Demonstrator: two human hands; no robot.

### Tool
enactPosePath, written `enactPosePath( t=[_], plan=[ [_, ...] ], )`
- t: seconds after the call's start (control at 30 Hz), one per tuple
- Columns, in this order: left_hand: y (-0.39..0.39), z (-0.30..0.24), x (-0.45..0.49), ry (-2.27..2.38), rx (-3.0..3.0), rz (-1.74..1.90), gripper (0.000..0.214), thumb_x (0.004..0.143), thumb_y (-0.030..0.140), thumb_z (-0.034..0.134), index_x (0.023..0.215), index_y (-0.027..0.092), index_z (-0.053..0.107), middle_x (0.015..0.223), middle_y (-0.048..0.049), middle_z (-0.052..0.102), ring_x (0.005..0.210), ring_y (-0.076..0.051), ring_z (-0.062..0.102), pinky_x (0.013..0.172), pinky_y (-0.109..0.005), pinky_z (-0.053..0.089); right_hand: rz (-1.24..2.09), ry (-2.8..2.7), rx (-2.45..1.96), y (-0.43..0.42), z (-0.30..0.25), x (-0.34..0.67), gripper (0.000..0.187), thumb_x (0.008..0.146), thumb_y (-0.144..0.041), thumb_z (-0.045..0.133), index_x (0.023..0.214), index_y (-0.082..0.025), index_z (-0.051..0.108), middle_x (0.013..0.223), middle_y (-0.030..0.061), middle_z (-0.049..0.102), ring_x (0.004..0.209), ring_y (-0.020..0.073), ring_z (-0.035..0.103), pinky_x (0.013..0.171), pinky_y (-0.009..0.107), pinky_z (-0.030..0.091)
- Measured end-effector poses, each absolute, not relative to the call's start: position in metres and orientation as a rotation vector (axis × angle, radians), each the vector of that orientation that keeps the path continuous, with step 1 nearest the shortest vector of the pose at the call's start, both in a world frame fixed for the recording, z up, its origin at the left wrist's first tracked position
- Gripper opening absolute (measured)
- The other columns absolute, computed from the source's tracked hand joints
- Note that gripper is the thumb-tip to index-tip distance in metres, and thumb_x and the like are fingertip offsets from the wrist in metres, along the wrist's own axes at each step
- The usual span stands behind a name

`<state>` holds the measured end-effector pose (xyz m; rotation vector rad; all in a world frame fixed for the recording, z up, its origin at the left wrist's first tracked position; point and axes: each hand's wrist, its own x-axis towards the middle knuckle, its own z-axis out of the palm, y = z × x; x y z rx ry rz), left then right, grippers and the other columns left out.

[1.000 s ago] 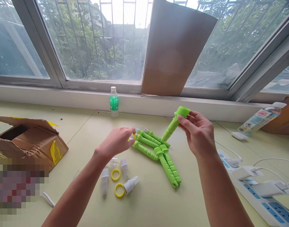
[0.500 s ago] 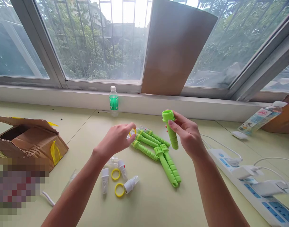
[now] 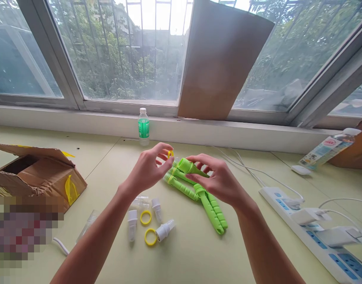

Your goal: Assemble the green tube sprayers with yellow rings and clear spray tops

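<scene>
Between the thumb and fingers of my left hand is a yellow ring, seen nearly edge-on. My right hand grips a green threaded handle, tilted so its open mouth faces the ring; the two are close but apart. Beneath my hands lie several more green handles, some with clear ends, partly hidden by my fingers. Nearer to me rest two loose yellow rings and several white plastic fittings, one with a clear tip. A clear plastic piece lies just beyond them.
An open cardboard box stands at the left. A green-labelled bottle is by the sill, and another bottle leans at the right. A white power strip with plugs and cables runs along the right side.
My right hand has moved left and down, tipping the green handle from upright toward my left hand. My left hand has lifted slightly, with the yellow ring turned edge-on.
</scene>
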<state>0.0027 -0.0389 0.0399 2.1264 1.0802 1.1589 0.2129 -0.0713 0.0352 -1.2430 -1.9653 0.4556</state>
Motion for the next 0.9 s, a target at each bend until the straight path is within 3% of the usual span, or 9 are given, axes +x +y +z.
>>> enactPosePath(
  t=[0.2,0.43,0.73,0.9],
  plan=[
    [-0.042,0.045,0.001,1.029,1.881,1.263,0.027,0.087,0.037,0.058,0.109,0.02,0.056,0.094,-0.0051,0.07,0.087,-0.017,0.069,0.072,-0.027,0.056,0.465,-2.076,-1.21,-0.075,0.036,0.204,0.033,0.083,-0.029,0.067,0.116,-0.024,0.065,0.096,0.0037,0.065,0.076,0.0171,0.057,0.067,0.03,0.047],
    [-0.042,0.043,0.004,1.007,1.844,1.236,0.026,0.087,0.036,0.059,0.107,0.02,0.055,0.093,-0.0046,0.071,0.087,-0.017,0.069,0.071,-0.026,0.056,0.43,-2.169,-1.193,-0.075,0.034,0.199,0.037,0.088,-0.022,0.059,0.125,-0.024,0.059,0.113,0.0059,0.062,0.101,0.0208,0.057,0.087,0.033,0.046],
    [-0.042,0.041,0.003,1.154,2.079,1.21,0.02,0.088,0.032,0.054,0.105,0.022,0.055,0.097,-0.0027,0.068,0.087,-0.015,0.066,0.069,-0.025,0.055,0.528,-2.223,-1.3,-0.076,0.035,0.199,0.03,0.094,-0.028,0.047,0.121,-0.021,0.061,0.107,0.0073,0.068,0.093,0.0223,0.061,0.079,0.033,0.046],
    [-0.046,0.037,0.006,1.242,2.384,1.002,0.018,0.09,0.03,0.049,0.103,0.022,0.057,0.09,-0.0017,0.067,0.085,-0.017,0.065,0.072,-0.029,0.054,0.563,-2.281,-1.418,-0.077,0.034,0.2,0.031,0.096,-0.033,0.041,0.11,-0.023,0.066,0.077,0.0029,0.069,0.063,0.0179,0.057,0.058,0.028,0.041]
  ],
)
